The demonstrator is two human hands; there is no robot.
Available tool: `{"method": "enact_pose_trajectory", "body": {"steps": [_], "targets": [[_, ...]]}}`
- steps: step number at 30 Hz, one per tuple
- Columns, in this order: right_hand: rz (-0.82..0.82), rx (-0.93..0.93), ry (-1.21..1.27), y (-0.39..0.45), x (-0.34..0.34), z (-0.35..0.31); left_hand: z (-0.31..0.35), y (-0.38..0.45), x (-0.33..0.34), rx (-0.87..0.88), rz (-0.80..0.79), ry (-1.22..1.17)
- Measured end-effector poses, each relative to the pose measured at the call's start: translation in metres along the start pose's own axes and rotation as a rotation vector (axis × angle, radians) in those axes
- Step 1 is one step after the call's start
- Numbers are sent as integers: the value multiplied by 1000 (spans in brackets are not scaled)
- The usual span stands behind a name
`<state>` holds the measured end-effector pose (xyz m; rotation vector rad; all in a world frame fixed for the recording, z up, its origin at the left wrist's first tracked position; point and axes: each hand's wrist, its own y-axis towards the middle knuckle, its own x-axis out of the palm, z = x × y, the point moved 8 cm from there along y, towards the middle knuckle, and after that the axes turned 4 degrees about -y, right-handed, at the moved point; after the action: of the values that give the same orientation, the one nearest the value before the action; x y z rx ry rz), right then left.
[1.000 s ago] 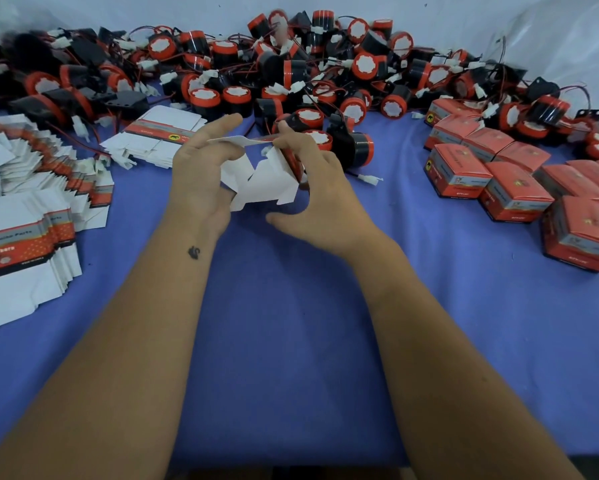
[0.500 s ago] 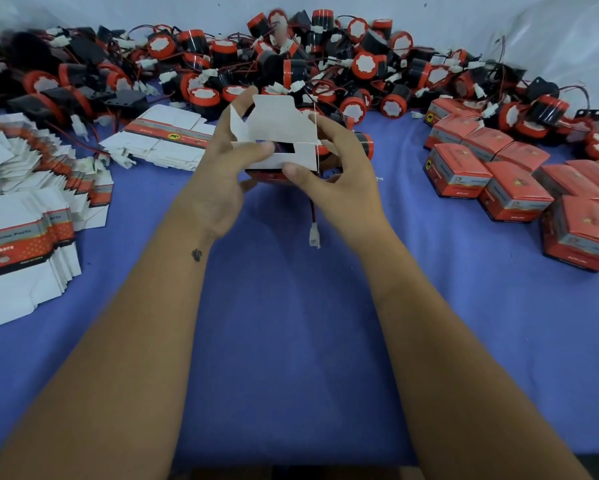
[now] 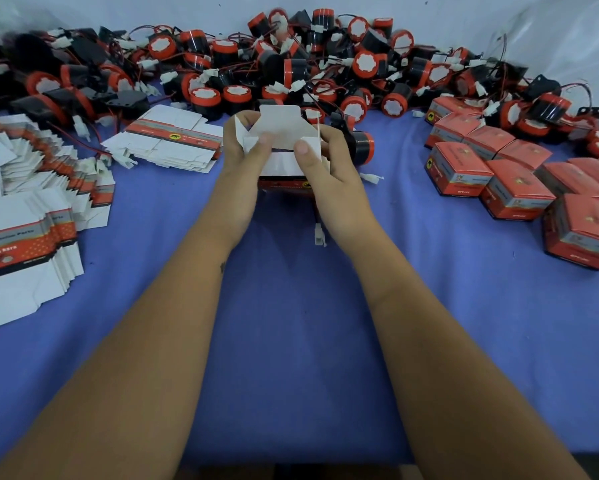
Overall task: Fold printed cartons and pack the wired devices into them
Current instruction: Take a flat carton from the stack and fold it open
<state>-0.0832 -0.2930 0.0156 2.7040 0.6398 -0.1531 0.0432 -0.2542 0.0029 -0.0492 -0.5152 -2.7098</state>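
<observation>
Holding one carton (image 3: 284, 168) in the air over the blue worktop (image 3: 291, 323), the left hand (image 3: 237, 150) and right hand (image 3: 329, 157) pinch its white flaps with their fingers. Its open end faces up, long side going left to right. A plug (image 3: 319, 233) dangles below. Many finished boxes (image 3: 513, 188) sit right; lots of loose devices (image 3: 291, 64) and flat cartons (image 3: 31, 202) wait.

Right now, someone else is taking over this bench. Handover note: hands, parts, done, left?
Left hand and right hand both grip one half-folded carton, top flaps open; a white connector dangles on its wire below.
Loose devices piled at the back, flat cartons on the left, closed boxes on the right.
Done: those boxes. Left: tuck the wire in, close the flaps, then the pile.
</observation>
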Motion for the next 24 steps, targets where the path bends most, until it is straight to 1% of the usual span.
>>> {"method": "enact_pose_trajectory", "body": {"steps": [3, 8, 10, 12, 15, 18, 20, 24], "targets": [[19, 45, 33, 1, -4, 5, -3, 0, 0, -44, 0, -76], [108, 95, 123, 3, -15, 11, 7, -5, 7, 10, 16, 65], [122, 84, 90, 3, -15, 10, 11, -7, 9, 31, 31, 78], [124, 86, 34, 2, -13, 11, 8, -7, 15, 9, -14, 17], [131, 90, -7, 2, -12, 11, 3, -5, 24, -36, -103, -136], [131, 93, -24, 1, -11, 8, 2, -3, 25, -66, -124, -210], [132, 93, -37, 1, -11, 8, 1, -3, 22, -73, -97, -167], [113, 74, -37, 0, -8, 3, 3, -4, 18, -34, -30, 71]]}}
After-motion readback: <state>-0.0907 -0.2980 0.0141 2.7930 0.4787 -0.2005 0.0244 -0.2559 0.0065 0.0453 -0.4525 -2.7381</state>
